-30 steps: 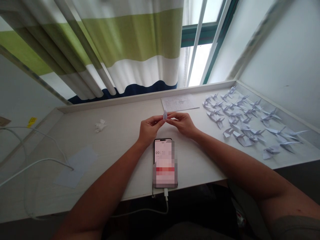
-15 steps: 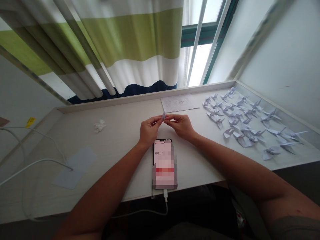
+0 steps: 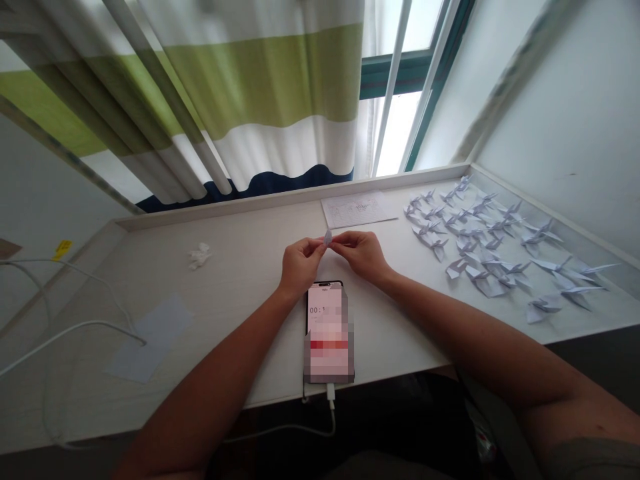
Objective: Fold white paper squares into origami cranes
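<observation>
Between my two hands is a small folded piece of white paper (image 3: 327, 237), its tip pointing up and its lower part covered by fingers. My left hand (image 3: 301, 265) pinches it from the left, thumb and fingers pressed together. From the right, my right hand (image 3: 361, 255) grips it with thumb and fingertips. Just below the hands a phone (image 3: 329, 333) lies face up on the white desk (image 3: 240, 267), a timer on its screen. Many folded paper cranes (image 3: 480, 250) stand grouped on the right of the desk.
A printed sheet (image 3: 359, 209) lies behind my hands. Crumpled paper (image 3: 200, 256) and a flat white sheet (image 3: 150, 339) are on the left, with a white cable (image 3: 75, 327) crossing the sheet. Another cable (image 3: 331, 397) plugs into the phone. A curtain (image 3: 265, 80) hangs beyond the desk's raised rim.
Both hands still hold the folded paper at nearly the same spot, with the fingers shifted slightly. The whole view has tilted a little, so the desk sits slightly lower.
</observation>
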Tool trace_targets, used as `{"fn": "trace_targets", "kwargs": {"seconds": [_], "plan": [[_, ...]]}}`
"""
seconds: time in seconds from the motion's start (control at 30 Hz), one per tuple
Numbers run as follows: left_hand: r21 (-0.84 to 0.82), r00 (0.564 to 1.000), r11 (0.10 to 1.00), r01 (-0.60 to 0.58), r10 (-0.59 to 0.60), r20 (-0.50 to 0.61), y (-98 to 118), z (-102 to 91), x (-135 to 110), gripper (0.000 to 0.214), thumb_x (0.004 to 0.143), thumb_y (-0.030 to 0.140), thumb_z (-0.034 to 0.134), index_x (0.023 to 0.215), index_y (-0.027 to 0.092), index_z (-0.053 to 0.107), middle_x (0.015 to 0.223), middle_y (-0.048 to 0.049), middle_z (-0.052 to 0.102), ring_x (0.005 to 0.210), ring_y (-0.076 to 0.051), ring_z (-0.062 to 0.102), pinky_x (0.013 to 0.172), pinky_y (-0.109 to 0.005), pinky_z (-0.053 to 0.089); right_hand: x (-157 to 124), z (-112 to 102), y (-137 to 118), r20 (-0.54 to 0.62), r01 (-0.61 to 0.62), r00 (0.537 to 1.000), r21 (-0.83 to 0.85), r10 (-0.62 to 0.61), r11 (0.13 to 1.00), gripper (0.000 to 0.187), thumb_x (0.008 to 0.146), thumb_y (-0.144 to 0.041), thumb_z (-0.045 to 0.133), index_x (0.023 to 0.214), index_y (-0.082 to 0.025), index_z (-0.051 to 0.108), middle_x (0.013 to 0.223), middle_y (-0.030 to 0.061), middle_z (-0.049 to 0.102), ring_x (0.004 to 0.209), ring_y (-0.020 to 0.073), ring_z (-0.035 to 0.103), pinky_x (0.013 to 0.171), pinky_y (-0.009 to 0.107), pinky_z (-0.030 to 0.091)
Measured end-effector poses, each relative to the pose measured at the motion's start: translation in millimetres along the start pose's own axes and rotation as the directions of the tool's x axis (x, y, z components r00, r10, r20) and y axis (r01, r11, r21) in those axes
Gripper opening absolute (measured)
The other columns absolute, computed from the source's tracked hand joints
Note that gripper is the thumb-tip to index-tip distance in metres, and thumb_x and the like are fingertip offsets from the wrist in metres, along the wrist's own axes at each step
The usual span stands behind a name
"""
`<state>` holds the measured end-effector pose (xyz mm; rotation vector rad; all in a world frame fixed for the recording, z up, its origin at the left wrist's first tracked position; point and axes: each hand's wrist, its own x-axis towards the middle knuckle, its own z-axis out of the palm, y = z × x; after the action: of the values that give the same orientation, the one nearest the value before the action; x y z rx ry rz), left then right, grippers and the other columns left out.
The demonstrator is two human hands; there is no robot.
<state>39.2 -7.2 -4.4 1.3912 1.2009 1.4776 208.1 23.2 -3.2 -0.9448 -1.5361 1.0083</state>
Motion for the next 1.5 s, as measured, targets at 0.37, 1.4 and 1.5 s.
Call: {"fn": "trace_targets", "kwargs": {"seconds": [0.37,1.4,1.5], "plan": [[0.186,0.990,0.974,-0.131,0.136,-0.019,6.4,2.3,-4.6,0.011,0.089,0.034,0.083,0.088,0.024,0.083,0.113,-0.0083,0.084,0.107,-0.029,0.077,0.104,-0.048,0.058,-1.6,-0.5,-7.2,-0.014,-0.023,1.000,0.009,0.023,1.000,0.040,0.074,-0.060,0.092,0.080,-0.021,0.082,0.085,0.0090,0.084,0.083,0.0276,0.080,0.082,0.045,0.064],[-0.148,0.992,0.989,-0.015,-0.004,-0.124,6.2,4.3,-0.1,0.030,0.072,0.037,0.095,0.083,0.016,0.077,0.080,-0.0045,0.078,0.077,-0.017,0.074,0.080,-0.034,0.061,2.6,1.5,-0.5,0.100,-0.066,0.994,0.274,0.040,0.959,0.039,0.072,-0.053,0.095,0.086,-0.020,0.079,0.088,0.0047,0.082,0.082,0.0193,0.076,0.083,0.037,0.061],[-0.135,0.992,0.991,-0.027,0.010,-0.128,7.3,4.7,-1.1,0.031,0.073,0.033,0.096,0.088,0.016,0.075,0.083,-0.0040,0.077,0.078,-0.016,0.073,0.080,-0.032,0.061,2.3,1.3,-0.1,0.115,-0.071,0.993,0.271,0.040,0.960,0.041,0.072,-0.054,0.094,0.089,-0.020,0.080,0.088,0.0051,0.082,0.083,0.0191,0.075,0.083,0.037,0.061]]}}
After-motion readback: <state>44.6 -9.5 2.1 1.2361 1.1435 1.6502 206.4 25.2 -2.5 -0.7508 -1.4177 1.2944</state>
